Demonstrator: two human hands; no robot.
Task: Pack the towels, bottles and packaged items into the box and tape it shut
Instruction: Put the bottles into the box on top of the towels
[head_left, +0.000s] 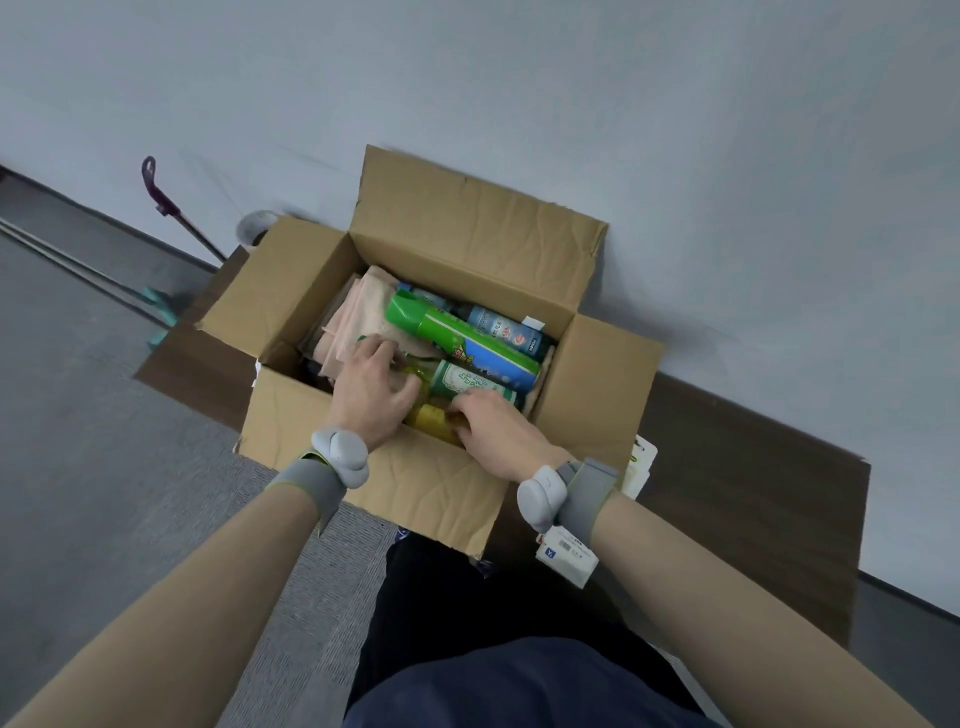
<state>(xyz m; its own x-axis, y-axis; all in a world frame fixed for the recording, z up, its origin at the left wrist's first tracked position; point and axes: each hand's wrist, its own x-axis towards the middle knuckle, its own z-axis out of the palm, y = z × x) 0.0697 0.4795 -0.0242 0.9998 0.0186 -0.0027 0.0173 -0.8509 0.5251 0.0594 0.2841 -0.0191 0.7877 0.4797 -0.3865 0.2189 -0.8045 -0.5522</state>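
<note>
Two hands in box (415, 483): left hand (370, 387), right hand (498, 431) gripping yellow bottle (441, 387), lying crosswise, cap leftward.

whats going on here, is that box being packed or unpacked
Packing, it seems. A person leans over an open cardboard box with its flaps up, both hands inside. The left hand and right hand are on a yellow bottle with a green label. Pink towels and a green spray can already lie inside. A small white package waits outside. No taping yet.
</note>
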